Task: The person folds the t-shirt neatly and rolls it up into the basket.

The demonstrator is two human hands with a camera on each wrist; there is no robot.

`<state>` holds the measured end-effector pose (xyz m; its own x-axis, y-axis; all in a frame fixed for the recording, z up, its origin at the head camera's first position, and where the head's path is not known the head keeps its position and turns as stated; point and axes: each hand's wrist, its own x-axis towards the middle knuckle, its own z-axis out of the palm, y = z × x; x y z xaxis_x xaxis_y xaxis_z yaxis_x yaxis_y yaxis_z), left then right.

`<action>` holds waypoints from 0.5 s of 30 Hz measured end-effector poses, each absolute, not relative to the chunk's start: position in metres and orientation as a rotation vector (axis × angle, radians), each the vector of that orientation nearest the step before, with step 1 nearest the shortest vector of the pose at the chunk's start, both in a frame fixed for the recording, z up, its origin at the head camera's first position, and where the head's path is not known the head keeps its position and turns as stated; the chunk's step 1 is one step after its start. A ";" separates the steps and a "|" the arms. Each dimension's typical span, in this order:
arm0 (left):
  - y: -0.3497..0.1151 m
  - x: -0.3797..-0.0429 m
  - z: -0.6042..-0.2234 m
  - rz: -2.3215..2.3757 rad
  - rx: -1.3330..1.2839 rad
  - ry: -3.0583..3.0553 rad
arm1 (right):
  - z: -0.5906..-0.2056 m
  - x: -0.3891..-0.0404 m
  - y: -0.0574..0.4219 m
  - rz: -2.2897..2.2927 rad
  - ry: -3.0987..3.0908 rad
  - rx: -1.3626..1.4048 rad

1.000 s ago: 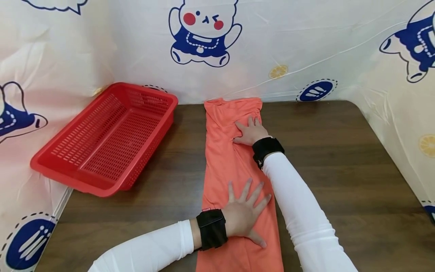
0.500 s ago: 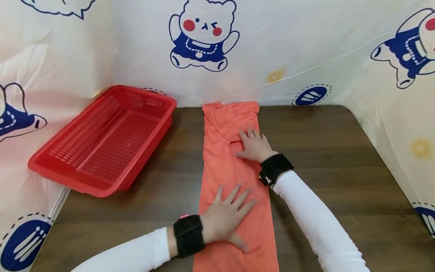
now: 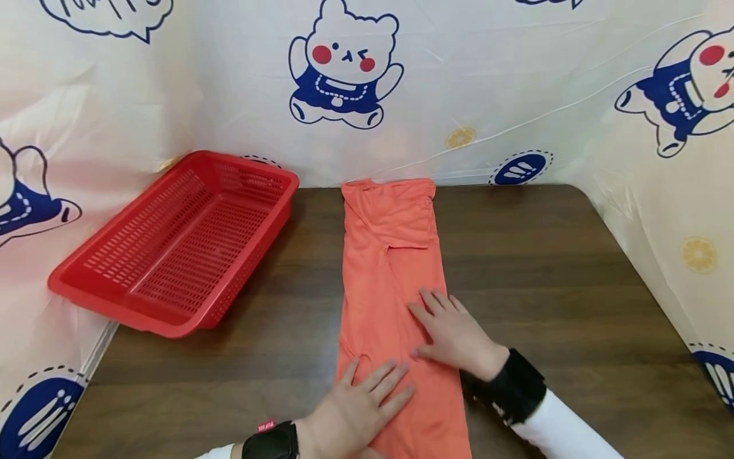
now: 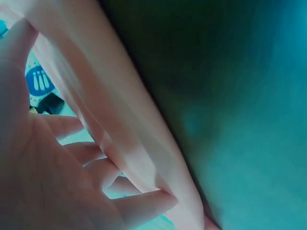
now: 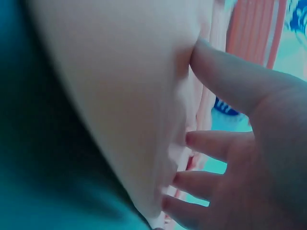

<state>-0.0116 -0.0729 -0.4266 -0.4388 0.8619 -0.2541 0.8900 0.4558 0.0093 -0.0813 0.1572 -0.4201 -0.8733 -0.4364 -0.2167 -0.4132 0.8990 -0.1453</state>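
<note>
A coral-coloured piece of clothing [image 3: 373, 287], folded into a long narrow strip, runs down the table from the back edge to the bottom of the head view. On its lower left part lies my left hand [image 3: 352, 408], fingers spread and their tips on the fabric. My right hand [image 3: 459, 335] touches the cloth along its right side, with fingers extended. Both wrist views show fingertips against the fabric [image 4: 120, 105] and nothing gripped. A fold line crosses the garment near its upper end, and its lower end is out of view.
A red perforated plastic basket [image 3: 183, 245] stands at the left of the brown wooden table [image 3: 545, 280]. Behind and beside the table hangs a white sheet [image 3: 487, 70] printed with cartoon bears. A small red tag [image 3: 266, 426] shows by my left wristband [image 3: 272, 441].
My right hand has slid down the garment, from near its upper end toward its middle. My left hand has moved down and left. The cloth stays in place.
</note>
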 end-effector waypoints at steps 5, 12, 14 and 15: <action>-0.076 -0.002 -0.423 -0.013 1.577 2.404 | -0.419 -0.034 0.163 -0.089 2.852 -0.749; -0.085 0.008 -0.424 0.029 1.716 2.434 | -0.426 0.017 0.172 -0.144 2.915 -0.951; -0.086 0.009 -0.424 -0.013 1.727 2.431 | -0.431 0.025 0.174 -0.137 2.965 -0.998; -0.086 0.011 -0.424 -0.039 1.737 2.440 | -0.432 0.028 0.175 -0.130 2.988 -1.019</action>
<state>0.0106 -0.0860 -0.4245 -0.3204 0.9377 -0.1342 0.9415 0.3308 0.0637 0.0285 0.1753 -0.4317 -0.7917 -0.6093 0.0442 -0.6108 0.7885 -0.0717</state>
